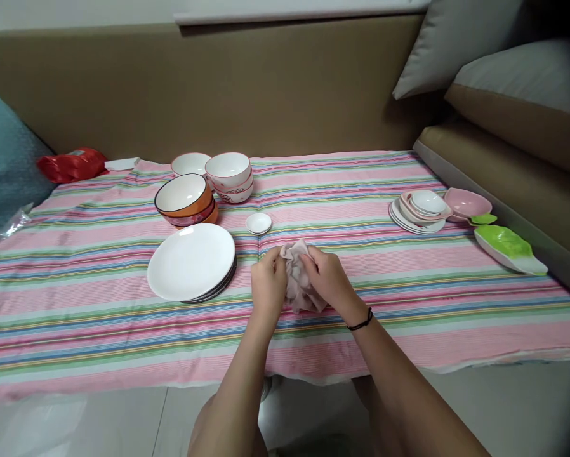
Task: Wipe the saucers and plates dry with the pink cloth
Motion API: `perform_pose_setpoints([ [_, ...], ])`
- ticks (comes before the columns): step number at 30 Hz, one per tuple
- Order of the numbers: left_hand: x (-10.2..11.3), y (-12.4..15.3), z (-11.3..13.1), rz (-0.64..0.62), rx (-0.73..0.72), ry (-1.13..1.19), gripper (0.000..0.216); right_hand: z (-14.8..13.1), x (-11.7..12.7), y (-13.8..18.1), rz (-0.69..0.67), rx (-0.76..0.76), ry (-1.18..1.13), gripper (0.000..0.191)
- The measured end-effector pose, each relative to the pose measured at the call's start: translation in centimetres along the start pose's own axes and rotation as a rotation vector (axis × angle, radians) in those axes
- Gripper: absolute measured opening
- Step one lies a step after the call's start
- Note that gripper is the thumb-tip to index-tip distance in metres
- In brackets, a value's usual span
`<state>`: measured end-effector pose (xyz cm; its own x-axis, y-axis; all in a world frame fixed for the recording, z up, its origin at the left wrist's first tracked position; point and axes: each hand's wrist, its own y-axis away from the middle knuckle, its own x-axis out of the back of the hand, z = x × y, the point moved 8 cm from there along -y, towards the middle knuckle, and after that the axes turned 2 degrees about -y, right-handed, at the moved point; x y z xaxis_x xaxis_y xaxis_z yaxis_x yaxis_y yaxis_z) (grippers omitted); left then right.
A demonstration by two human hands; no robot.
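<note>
My left hand and my right hand grip a crumpled pale pink cloth between them, low over the striped cover. The fingers of both hands are curled into the fabric. Whether something lies inside its folds I cannot tell. Just beyond my left hand is a small white dish. To the left of that hand stands a stack of plates with a white plate on top.
Behind the plates are stacked orange bowls and white bowls. At right sit small dishes on plates, a pink bowl and a green leaf-shaped dish. A red package lies far left. Cushions flank the right side.
</note>
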<state>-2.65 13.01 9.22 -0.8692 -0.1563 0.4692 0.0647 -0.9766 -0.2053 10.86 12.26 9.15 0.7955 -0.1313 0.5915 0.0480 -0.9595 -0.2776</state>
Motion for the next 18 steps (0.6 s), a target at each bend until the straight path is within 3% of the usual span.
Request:
perform_pose_setpoints([
  [3, 0.5, -0.2, -0.7, 0.033, 0.061, -0.056, 0.018, 0.1, 0.2, 0.2, 0.026, -0.026, 0.005, 0.03],
  [7, -0.6, -0.3, -1.1, -0.096, 0.028, -0.013, 0.015, 0.3, 0.5, 0.2, 0.04, -0.044, 0.102, 0.038],
  [9, -1.1, -0.3, -0.8, -0.143, -0.021, 0.056, 0.013, 0.2, 0.5, 0.2, 0.033, -0.025, 0.15, 0.033],
  [12, -1.1, -0.2, -0.6, -0.115, -0.028, 0.192, 0.021, -0.1, 0.4, 0.2, 0.03, 0.0, 0.148, 0.025],
  [15, -1.2, -0.1, -1.5, -0.06, 0.133, 0.336, 0.016, -0.4, 0.5, 0.2, 0.056, 0.024, 0.036, 0.026],
  [18, -2.8, 0.9, -3.3, -0.166, 0.443, 0.428, 0.028, -0.1, 1.2, 0.1, 0.166, -0.024, 0.018, 0.022],
])
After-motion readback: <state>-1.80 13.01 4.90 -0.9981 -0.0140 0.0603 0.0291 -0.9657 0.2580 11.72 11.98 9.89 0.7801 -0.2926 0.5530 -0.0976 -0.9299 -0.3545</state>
